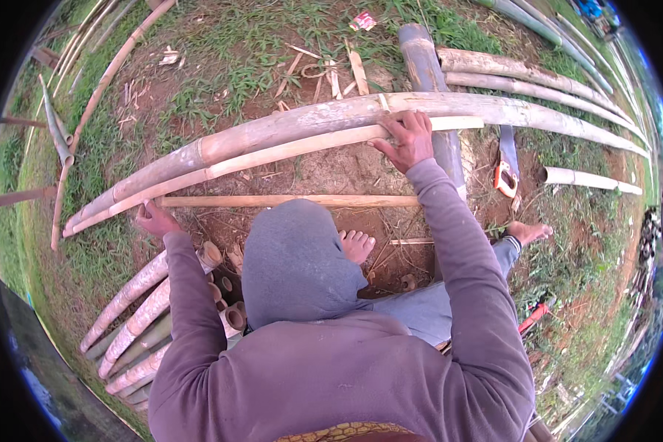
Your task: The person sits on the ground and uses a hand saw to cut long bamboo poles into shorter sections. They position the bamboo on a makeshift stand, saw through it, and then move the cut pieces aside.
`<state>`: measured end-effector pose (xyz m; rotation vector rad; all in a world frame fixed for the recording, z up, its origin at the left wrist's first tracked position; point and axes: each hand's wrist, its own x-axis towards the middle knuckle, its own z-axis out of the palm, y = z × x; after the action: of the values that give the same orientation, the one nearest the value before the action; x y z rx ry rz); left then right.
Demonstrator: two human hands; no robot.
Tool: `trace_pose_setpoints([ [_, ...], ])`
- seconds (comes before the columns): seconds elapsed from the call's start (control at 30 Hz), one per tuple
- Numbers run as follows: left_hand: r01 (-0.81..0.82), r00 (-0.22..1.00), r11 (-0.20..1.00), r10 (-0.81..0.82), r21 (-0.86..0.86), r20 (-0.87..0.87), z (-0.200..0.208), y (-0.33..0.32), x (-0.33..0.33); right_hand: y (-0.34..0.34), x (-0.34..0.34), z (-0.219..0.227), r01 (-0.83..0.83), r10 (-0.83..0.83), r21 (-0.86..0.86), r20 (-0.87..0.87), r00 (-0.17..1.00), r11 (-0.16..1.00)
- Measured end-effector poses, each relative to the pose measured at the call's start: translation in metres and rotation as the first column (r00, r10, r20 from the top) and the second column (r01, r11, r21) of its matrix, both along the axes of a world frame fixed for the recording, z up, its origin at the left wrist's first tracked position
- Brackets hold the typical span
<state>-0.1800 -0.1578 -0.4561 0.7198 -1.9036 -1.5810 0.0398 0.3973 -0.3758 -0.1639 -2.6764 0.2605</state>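
Note:
A long grey bamboo pole [295,121] lies across in front of me, resting on a thick upright-running bamboo piece [421,55]. Along its near side runs a pale split bamboo strip [272,153]. My right hand [405,141] is closed over this strip toward its right end, thumb on the near side and fingers reaching to the pole. Near the strip's left part, my left hand [158,219] has its fingertips at the near edge, bent around it; part of the grip is hidden. A second, straight slat [295,200] lies nearer me, its left end beside my left hand.
A handsaw with an orange handle [505,179] lies right of the crosspiece. Cut bamboo poles [136,302] are stacked at lower left, and more poles [523,70] lie at upper right. A red-handled tool [534,317] rests in the grass. Wood scraps [357,72] litter the far ground.

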Motion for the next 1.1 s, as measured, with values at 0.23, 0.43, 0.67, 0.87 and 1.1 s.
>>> trace_pose_setpoints([
  [0.23,0.627,0.426,0.189,-0.895,-0.756,0.130,0.062,0.193,0.058,0.019,-0.011,-0.015,0.043,-0.046,-0.111,-0.024,0.999,0.993],
  [0.43,0.464,0.190,-0.278,-0.896,-0.841,0.401,0.055,0.296,0.055,0.013,-0.014,-0.022,0.036,-0.044,-0.092,-0.084,0.996,0.995],
  [0.67,0.377,0.238,-0.321,-0.873,-0.869,0.426,0.040,0.304,0.051,0.028,0.057,-0.007,0.278,-0.315,-0.194,-0.203,0.927,0.941],
  [0.87,0.312,0.247,-0.383,-0.851,-0.869,0.464,0.046,0.311,0.053,0.164,0.235,-0.092,0.913,-0.930,-0.262,0.112,0.350,0.312],
  [1.1,0.325,0.260,-0.439,-0.810,-0.838,0.525,0.056,0.309,0.056,0.257,0.296,-0.116,0.894,-0.775,0.213,0.600,0.198,0.394],
])
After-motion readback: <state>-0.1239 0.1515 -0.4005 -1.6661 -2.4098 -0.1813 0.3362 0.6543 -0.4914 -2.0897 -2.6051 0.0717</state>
